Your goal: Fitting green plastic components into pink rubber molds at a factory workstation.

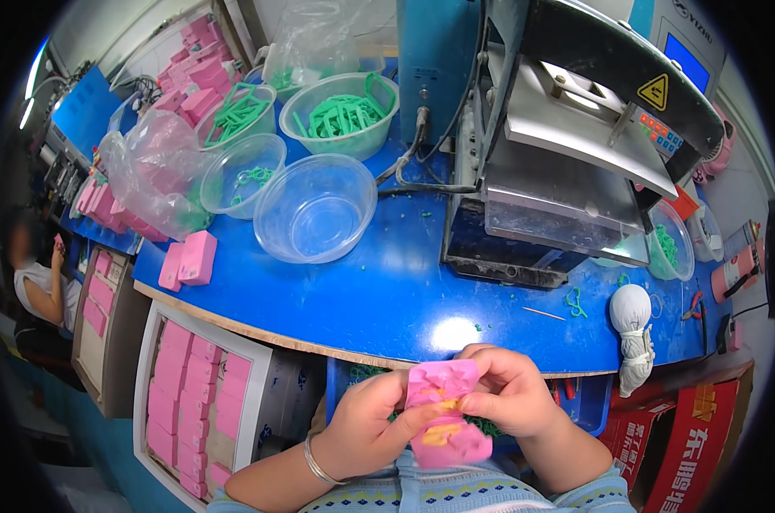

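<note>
Just past the table's front edge, my two hands hold a soft-looking pink piece (pixel 450 444) with an uneven surface and yellow patches in its middle. It looks like an opened mould, though its exact kind is unclear. My left hand (pixel 363 427), with a bangle at the wrist, grips its left side, the thumb pressed onto the middle. My right hand (pixel 517 395) pinches the right side between thumb and fingers, its thumb close to the yellow part. Part of the lower end is blurred.
A press machine (pixel 567 184) stands at the back right of the blue table (pixel 405 295). An empty clear bowl (pixel 315 209), a bowl of green strips (pixel 340 111) and pink blocks (pixel 198 258) are left. A white wrapped bundle (pixel 632 338) lies right. Another person (pixel 45 291) sits far left.
</note>
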Demonstrator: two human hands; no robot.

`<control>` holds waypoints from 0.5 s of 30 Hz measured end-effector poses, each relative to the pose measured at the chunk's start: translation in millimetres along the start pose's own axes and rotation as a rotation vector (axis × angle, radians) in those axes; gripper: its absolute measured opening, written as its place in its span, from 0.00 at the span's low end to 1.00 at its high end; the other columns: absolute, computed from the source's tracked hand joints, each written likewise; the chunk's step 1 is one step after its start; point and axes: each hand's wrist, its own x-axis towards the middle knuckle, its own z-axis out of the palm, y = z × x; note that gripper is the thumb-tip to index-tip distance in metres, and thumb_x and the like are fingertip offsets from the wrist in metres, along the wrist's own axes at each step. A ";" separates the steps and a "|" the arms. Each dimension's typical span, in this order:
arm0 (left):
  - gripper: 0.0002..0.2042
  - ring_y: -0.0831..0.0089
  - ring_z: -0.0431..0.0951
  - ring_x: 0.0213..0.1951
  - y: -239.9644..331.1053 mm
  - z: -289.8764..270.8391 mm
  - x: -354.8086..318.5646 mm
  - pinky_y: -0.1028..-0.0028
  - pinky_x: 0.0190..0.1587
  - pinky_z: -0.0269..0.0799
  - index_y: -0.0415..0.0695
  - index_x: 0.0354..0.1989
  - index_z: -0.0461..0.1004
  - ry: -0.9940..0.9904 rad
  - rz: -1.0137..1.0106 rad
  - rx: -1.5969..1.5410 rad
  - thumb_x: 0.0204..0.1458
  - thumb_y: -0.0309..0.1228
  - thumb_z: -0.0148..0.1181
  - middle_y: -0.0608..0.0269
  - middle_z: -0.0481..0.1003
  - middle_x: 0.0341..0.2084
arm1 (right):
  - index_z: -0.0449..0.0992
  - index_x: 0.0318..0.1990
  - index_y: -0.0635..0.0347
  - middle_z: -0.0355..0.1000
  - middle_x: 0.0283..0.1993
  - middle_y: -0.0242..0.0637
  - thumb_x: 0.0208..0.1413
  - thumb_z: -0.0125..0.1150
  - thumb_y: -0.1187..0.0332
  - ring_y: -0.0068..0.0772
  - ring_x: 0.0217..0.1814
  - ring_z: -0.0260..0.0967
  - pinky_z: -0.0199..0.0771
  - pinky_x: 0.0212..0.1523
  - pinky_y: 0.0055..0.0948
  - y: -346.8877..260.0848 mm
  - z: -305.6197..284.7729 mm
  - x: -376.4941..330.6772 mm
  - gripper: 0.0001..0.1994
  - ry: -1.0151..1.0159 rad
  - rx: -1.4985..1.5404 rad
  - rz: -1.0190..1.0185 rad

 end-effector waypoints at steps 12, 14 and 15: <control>0.14 0.66 0.70 0.33 3.9 -2.4 12.1 0.73 0.37 0.66 0.38 0.38 0.70 0.060 0.385 0.431 0.45 0.30 0.62 0.57 0.70 0.31 | 0.66 0.41 0.66 0.69 0.40 0.36 0.57 0.51 0.74 0.20 0.42 0.68 0.69 0.43 0.21 4.3 14.2 -8.2 0.07 0.131 0.029 0.070; 0.13 0.67 0.70 0.34 6.8 -1.9 7.7 0.74 0.38 0.66 0.37 0.38 0.70 0.083 0.304 0.283 0.45 0.29 0.61 0.57 0.70 0.31 | 0.67 0.40 0.65 0.70 0.34 0.35 0.56 0.53 0.74 0.17 0.32 0.68 0.70 0.33 0.18 0.2 19.6 -8.8 0.07 0.199 0.009 0.127; 0.13 0.69 0.70 0.34 7.6 -1.6 4.8 0.75 0.38 0.65 0.37 0.38 0.70 0.105 0.223 0.132 0.45 0.27 0.61 0.57 0.70 0.31 | 0.67 0.40 0.65 0.70 0.34 0.35 0.56 0.53 0.74 0.17 0.32 0.68 0.70 0.33 0.18 0.7 19.5 -9.9 0.07 0.196 0.012 0.127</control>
